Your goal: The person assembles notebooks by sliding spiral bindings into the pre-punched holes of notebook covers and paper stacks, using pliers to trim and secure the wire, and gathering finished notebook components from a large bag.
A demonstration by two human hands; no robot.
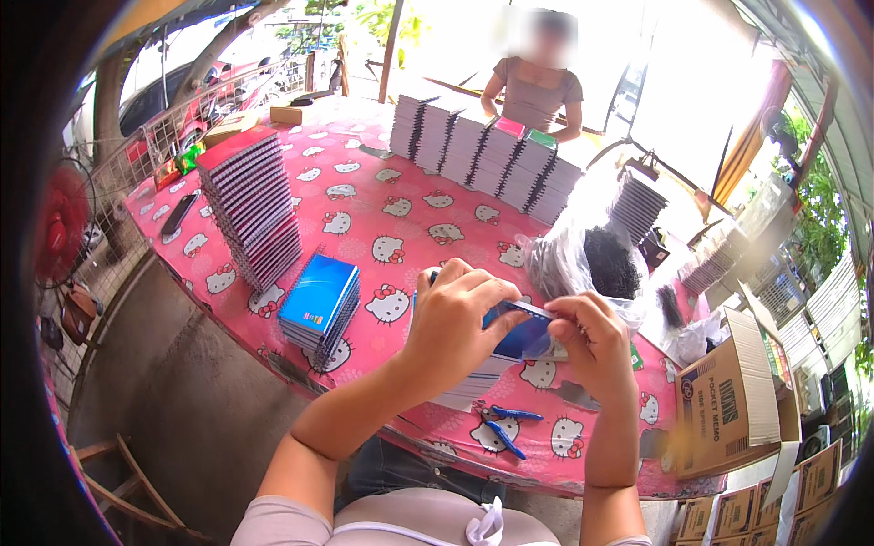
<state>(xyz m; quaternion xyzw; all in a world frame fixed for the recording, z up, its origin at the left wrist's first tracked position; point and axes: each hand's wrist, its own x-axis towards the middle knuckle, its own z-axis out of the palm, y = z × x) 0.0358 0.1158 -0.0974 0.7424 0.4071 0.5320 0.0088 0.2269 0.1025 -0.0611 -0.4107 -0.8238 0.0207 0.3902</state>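
Over the near middle of the table, my left hand (460, 309) grips a blue-covered notebook (519, 338), with fingers across its top and thumb on the near side. My right hand (592, 337) is pinched at the notebook's right end, on the edge with a row of holes or binding; whether it also holds a coil is too small to tell. Below the hands is a stack of white-paged notebooks (469, 387), partly hidden by my left arm. Blue-handled pliers (510, 429) lie close to the table's near edge. A clear plastic bag (555, 264) with black coils (612, 264) sits beyond my right hand.
Left of my hands stand blue spiral notebooks (319, 296) and a tall red-topped notebook stack (250, 214). Long rows of notebooks (487, 155) line the far side, before another person (539, 91). A cardboard box (728, 400) is at right. The pink patterned tablecloth (364, 223) covers the table.
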